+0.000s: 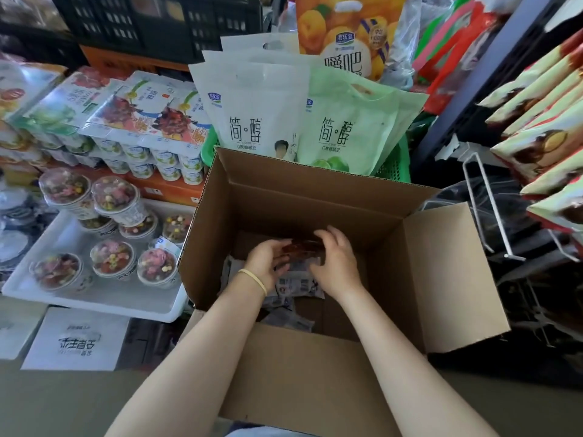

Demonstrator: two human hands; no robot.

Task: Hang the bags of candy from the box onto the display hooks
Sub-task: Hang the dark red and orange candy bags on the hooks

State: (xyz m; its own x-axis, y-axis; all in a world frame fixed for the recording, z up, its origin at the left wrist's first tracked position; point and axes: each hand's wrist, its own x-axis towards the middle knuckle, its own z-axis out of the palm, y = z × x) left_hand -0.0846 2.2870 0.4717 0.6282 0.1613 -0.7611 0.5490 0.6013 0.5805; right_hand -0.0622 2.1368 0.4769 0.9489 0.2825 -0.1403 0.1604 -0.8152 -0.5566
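Down inside the open cardboard box (315,212), both hands grip one dark reddish candy bag (303,247) by its ends, the left hand (268,263) and right hand (336,263) curled around it above more grey bags (293,285) on the bottom. All four flaps stand outward, leaving the mouth unobstructed. Bare white wire hooks (485,212) jut just beyond the right flap, below hung packets (549,146).
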